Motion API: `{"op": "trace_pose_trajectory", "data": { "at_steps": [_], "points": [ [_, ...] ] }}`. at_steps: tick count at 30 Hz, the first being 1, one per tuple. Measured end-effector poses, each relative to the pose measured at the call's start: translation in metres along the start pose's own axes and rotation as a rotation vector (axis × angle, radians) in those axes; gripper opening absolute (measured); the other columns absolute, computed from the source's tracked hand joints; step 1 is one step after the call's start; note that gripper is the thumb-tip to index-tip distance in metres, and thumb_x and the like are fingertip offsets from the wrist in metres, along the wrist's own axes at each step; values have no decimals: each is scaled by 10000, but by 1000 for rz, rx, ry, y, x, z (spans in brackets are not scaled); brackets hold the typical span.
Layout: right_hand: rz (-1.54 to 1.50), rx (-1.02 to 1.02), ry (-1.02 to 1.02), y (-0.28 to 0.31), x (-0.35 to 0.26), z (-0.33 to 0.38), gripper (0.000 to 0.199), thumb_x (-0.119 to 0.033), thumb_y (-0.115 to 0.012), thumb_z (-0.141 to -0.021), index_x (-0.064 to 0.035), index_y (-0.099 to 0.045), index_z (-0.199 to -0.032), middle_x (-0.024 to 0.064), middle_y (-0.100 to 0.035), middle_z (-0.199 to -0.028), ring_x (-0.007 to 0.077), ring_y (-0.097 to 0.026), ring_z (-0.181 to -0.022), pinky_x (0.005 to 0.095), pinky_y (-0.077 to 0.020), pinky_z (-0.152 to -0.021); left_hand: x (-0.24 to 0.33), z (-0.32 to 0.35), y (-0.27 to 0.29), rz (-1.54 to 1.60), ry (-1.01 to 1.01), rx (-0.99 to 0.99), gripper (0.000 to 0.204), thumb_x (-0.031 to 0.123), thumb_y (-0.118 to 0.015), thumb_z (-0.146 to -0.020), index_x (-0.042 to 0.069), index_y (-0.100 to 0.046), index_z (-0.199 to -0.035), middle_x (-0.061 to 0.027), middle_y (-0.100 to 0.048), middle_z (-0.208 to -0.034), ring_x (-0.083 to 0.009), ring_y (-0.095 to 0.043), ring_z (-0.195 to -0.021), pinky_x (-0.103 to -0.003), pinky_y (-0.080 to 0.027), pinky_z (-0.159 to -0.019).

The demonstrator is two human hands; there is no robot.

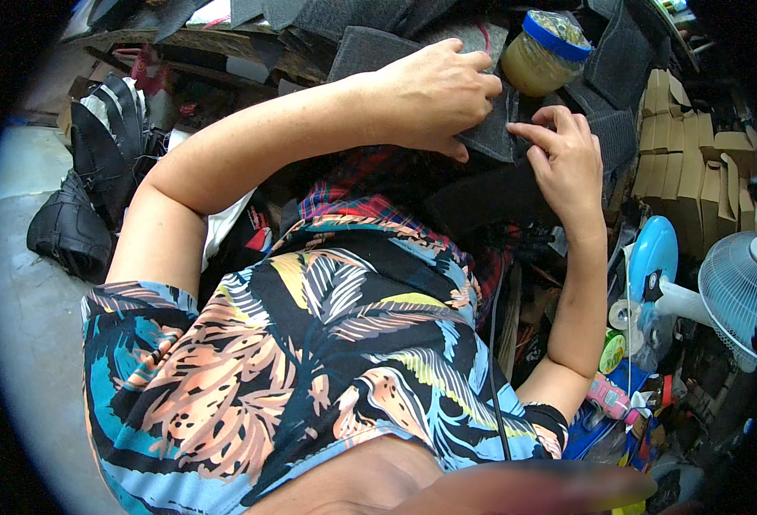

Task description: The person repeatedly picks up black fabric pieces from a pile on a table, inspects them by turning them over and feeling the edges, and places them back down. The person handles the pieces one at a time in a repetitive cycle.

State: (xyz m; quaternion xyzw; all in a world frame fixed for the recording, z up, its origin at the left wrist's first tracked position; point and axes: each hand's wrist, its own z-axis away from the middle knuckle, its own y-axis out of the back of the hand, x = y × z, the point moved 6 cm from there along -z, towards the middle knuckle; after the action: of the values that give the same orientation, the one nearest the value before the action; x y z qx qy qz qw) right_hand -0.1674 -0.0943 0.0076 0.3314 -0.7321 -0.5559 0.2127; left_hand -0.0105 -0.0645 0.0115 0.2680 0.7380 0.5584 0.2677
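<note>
Over a dark grey fabric piece point(487, 137) at the far side of my lap, my left hand point(438, 96) lies back upward, its fingers curled down onto the piece and the thumb toward me. From the right, my right hand point(569, 154) meets the same piece's edge with bent fingers, index fingertip and thumb close together there. The undersides of the left fingers are hidden. Just beyond both hands stands a clear jar point(533, 69) with a blue rim and yellowish contents, tilted in view.
More dark sheets point(365, 51) lie along the worktop's far side. Black shoe-like pieces point(74, 219) are at the left. On the right are stacked brown cardboard pieces point(678, 163), a white and blue fan point(726, 287) and a pink bottle point(610, 396). A dark cable point(494, 360) hangs over my shirt.
</note>
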Motion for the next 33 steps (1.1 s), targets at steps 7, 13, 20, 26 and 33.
{"op": "trace_pose_trajectory", "data": {
  "at_steps": [7,13,20,26,33],
  "points": [
    [139,62,49,15,-29,22,335,-101,-701,-733,-197,-773,-1046,35,-623,-1124,240,-551,-1115,429,-424,-947,0,0,-4,-21,31,-15,554,482,-827,-647,67,-732,-1002,-26,-611,-1016,-233,-549,-1064,-401,-442,-963],
    [183,60,30,4,-25,14,365,-347,-685,-848,-167,-725,-1163,90,-594,-1305,307,-480,-1276,577,-306,-1094,-4,-4,-4,-153,57,44,443,516,-796,-723,117,-792,-913,-42,-680,-1070,-250,-586,-1119,-494,-438,-954],
    [251,59,15,0,-40,39,558,-554,-687,-808,-135,-720,-1175,82,-557,-1375,304,-395,-1360,668,-193,-1124,-6,-5,-8,-104,95,29,548,489,-817,-660,68,-744,-1003,-20,-625,-1034,-229,-557,-1081,-426,-422,-1011],
    [120,50,-1,9,-36,43,492,-561,-671,-818,-183,-743,-1126,79,-553,-1383,311,-389,-1372,664,-157,-1137,-6,-4,-7,-80,104,5,531,477,-823,-659,76,-744,-999,-20,-623,-1034,-228,-557,-1076,-414,-425,-1005],
    [119,47,-26,1,-17,22,536,-570,-600,-877,-194,-672,-1252,108,-494,-1444,333,-348,-1416,629,-151,-1162,-5,-2,-7,-83,87,30,531,463,-829,-651,77,-740,-1005,-18,-613,-1043,-223,-551,-1077,-424,-417,-1016]
  ]
}}
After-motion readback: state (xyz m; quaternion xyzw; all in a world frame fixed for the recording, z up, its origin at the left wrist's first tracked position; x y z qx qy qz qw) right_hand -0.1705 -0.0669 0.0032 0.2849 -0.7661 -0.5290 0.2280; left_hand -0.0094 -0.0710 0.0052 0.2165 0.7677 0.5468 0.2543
